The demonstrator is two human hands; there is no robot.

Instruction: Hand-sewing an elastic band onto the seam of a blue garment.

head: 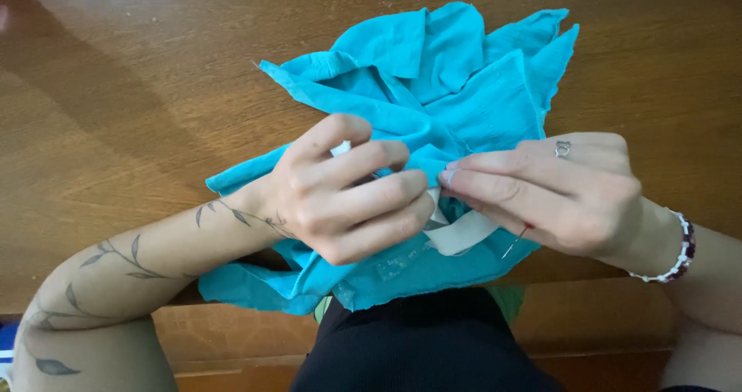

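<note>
A crumpled turquoise cloth (456,83) lies on a brown wooden table (131,106), hanging over its near edge. My left hand (348,191) is curled around a fold of the cloth together with a white strip (464,233). My right hand (556,195) pinches the cloth's fold with its fingertips right beside the left hand. A thin needle with red thread (516,241) sticks out below my right hand's fingers. A ring sits on one right finger and a beaded bracelet (684,249) on the right wrist.
The table's near edge (232,303) runs under my forearms, with a wooden panel below it. My lap in dark clothing (417,345) is at the bottom middle. A blue object (6,345) shows at the bottom left corner.
</note>
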